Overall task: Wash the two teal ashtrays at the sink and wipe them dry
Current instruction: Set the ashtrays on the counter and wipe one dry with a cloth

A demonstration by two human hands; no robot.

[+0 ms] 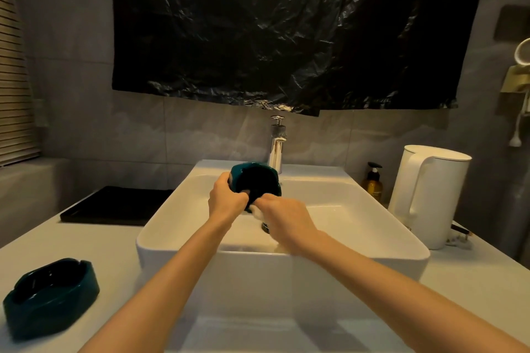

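Over the sink [160, 226], the left grip [226, 198] is curled round the tilted ashtray [258, 178] just below the tap [276, 149] — its hollow faces the person. The right grip [282, 215], at its lower edge, pinches a white wad [256, 210]. The second ashtray [51, 295] sits on the table [86, 241] — nearer the left arm.

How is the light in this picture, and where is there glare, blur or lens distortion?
Head view: dim, warm light; glare on the faucet and the black plastic sheet; slight blur around the left hand, the right hand with its white wad, and the held ashtray; the blinds lean at the frame edge, from the wide lens.
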